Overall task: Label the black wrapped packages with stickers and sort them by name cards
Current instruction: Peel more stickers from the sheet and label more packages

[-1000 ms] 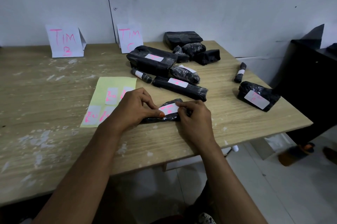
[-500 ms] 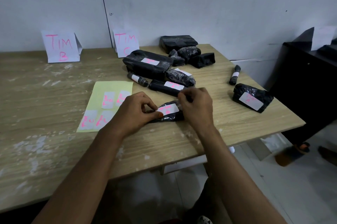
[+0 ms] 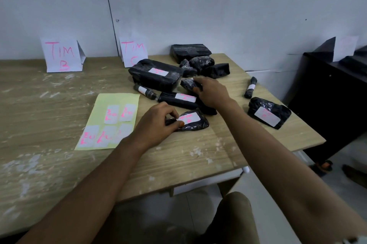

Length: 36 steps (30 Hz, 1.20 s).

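Dim, flat indoor light is falling from overhead, casting soft shadows. Wide-angle distortion is bending the table (image 3: pixel 258 144) edges. Motion blur is possibly smearing the right hand (image 3: pixel 211 90); corners are darkening.

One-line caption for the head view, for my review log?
Left hand pinches small labelled black package; right hand reaches another wrapped package on wooden table.

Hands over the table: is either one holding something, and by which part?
The left hand pinches the small labelled package at its left end. The right hand grips another small package at its right end.
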Each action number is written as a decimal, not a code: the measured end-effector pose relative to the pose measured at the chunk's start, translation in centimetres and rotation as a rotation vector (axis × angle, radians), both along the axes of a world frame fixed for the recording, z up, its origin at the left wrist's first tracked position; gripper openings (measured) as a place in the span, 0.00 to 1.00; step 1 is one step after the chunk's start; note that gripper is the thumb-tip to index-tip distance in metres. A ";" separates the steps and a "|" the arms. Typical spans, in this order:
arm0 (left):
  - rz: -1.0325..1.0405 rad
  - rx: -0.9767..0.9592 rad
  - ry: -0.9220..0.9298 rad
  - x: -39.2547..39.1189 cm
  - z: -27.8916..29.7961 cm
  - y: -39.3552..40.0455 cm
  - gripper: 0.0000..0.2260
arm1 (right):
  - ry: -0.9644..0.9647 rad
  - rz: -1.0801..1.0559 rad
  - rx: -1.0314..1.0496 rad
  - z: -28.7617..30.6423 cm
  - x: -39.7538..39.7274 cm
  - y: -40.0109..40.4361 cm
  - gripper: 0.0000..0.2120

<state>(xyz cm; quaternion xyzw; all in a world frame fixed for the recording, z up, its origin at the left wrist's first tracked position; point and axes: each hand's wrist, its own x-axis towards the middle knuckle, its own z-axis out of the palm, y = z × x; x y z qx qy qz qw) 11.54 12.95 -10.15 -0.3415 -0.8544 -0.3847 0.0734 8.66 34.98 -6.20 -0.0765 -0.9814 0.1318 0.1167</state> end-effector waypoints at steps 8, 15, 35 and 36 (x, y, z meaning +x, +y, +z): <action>-0.035 -0.014 0.043 -0.7 -0.6 1.2 0.07 | -0.086 -0.239 0.126 0.5 0.2 3.0 0.21; -0.040 0.004 0.059 -0.7 -0.8 1.6 0.06 | -0.181 -0.400 0.198 1.4 -1.3 5.6 0.18; -0.040 0.032 0.034 -0.7 -0.8 1.6 0.07 | -0.135 0.181 -0.126 -0.1 0.0 2.8 0.27; -0.040 0.034 0.037 -0.6 -0.8 1.6 0.06 | -0.123 0.180 -0.139 0.0 0.2 2.8 0.27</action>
